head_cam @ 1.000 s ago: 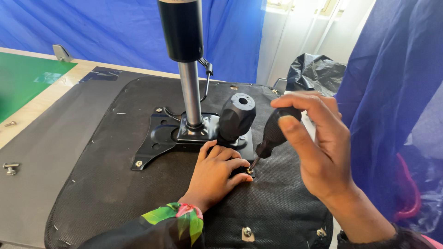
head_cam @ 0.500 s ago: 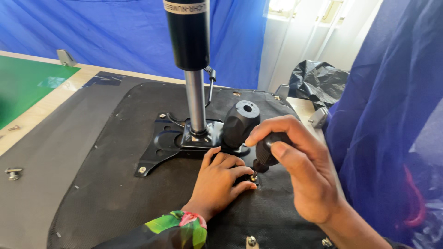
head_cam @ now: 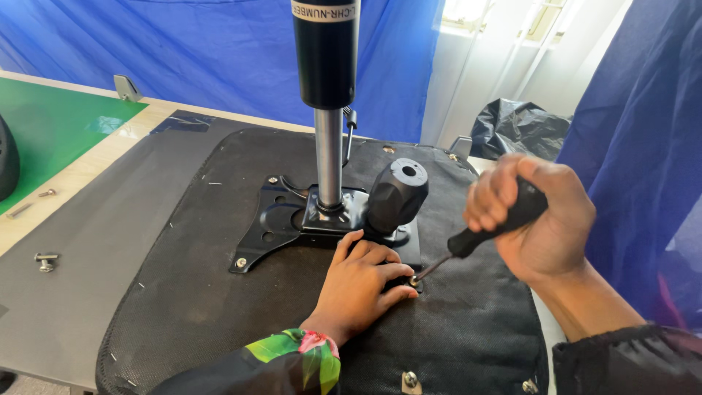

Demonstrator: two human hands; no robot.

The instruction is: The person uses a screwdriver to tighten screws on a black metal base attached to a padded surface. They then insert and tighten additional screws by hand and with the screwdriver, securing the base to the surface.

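Bracing left hand (head_cam: 362,281) flat (fingers spread), right hand (head_cam: 537,219) fisting screwdriver (head_cam: 486,232)

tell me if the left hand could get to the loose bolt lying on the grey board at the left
Probably yes. The left hand holds nothing, resting flat on the black seat base by the screwdriver tip. Nothing stands between it and the bolt.

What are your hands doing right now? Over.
Right hand shut on screwdriver, tip at screw. Left hand flat beside screw on seat base. Nothing blocking. Over.
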